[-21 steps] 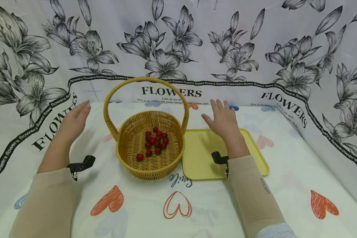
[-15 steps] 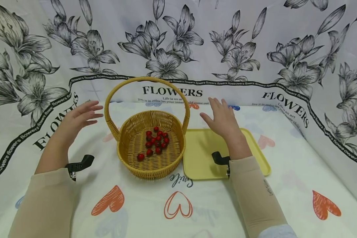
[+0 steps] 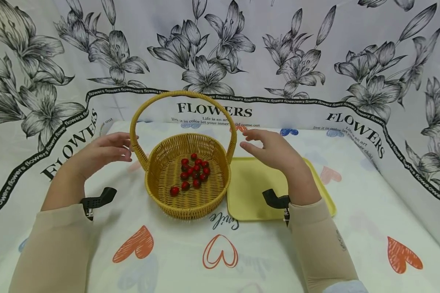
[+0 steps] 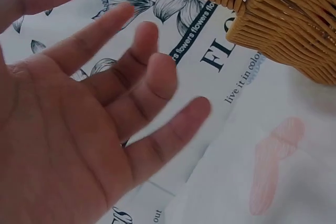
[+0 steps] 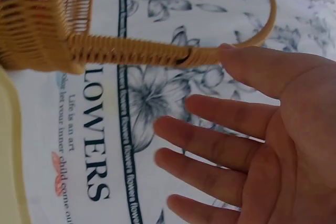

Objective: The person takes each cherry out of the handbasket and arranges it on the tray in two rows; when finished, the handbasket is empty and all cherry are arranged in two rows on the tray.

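Observation:
A yellow wicker basket (image 3: pixel 187 207) with a tall arched handle (image 3: pixel 183 93) stands mid-table, several dark red cherries (image 3: pixel 196 173) lying on its floor. The left hand (image 3: pixel 99 154) is at the left side of the handle, fingers loosely bent and apart; in the left wrist view this hand (image 4: pixel 100 114) holds nothing, the basket (image 4: pixel 294 19) beyond it. On the other side, the right hand (image 3: pixel 273 150) hovers right of the handle, palm toward it. The right wrist view shows that hand (image 5: pixel 252 135) with spread fingers, its thumb tip overlapping the handle (image 5: pixel 131 49); contact cannot be told.
A yellow tray (image 3: pixel 245 191) lies right of the basket, partly under the right forearm. The white cloth (image 3: pixel 176 260) printed with hearts covers the table. Behind stands a flower-printed curtain (image 3: pixel 242 85). Each wrist wears a black camera mount (image 3: pixel 99 199).
The left hand has moved right to the basket handle. The right hand has turned inward, its fingers now pointing left toward the handle. The basket and cherries stay in place on the table.

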Motion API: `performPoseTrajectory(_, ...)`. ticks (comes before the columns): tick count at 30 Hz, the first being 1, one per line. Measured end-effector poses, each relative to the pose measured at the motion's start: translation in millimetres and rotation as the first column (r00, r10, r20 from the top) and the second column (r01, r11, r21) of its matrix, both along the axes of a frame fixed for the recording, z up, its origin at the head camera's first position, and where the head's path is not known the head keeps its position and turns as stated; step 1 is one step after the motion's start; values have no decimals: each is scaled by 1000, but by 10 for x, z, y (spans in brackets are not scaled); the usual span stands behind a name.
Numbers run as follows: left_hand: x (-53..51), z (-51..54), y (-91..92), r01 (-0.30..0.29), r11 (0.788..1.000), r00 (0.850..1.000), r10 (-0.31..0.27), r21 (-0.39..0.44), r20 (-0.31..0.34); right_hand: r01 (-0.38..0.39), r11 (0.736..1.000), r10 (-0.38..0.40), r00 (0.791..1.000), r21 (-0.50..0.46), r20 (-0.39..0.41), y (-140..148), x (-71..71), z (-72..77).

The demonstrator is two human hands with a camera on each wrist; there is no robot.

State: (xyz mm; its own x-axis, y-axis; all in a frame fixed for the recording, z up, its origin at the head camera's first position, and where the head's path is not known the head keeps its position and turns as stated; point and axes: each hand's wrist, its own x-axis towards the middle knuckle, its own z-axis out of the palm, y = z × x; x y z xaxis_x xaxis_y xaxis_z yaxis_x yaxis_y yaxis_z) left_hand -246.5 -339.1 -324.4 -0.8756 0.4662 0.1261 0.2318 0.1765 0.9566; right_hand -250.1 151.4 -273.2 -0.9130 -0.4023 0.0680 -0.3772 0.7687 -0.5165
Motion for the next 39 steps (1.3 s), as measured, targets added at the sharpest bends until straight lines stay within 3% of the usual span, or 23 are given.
performPoseTrajectory(6, 19, 30, 48, 73, 984, 990, -52, -160, 133, -70, 998, 70, 993, -11, 93, -35, 155, 115)
performPoseTrajectory(12, 31, 21, 127, 68, 982, 984, -37, -177, 173, -172, 979, 188, 968, -107, 166, -81, 174, 112)
performPoseTrajectory(22, -35, -126, 253, 47, 976, 985, -10, -213, 173, -324, 907, 380, 904, -268, 194, -397, 47, -188)
performPoseTrajectory(26, -43, -164, 283, 47, 975, 983, -6, -218, 186, -333, 893, 404, 891, -304, 209, -597, 36, -352)
performPoseTrajectory(30, -46, -190, 290, 50, 977, 982, -11, -205, 190, -295, 894, 382, 895, -336, 231, -778, 35, -508)
performPoseTrajectory(33, -48, -206, 287, 59, 982, 980, -23, -181, 196, -268, 900, 354, 909, -343, 218, -901, 33, -592)
performPoseTrajectory(39, -80, -226, 305, 68, 980, 980, -30, -189, 199, -231, 934, 294, 931, -273, 216, -1095, 23, -671)
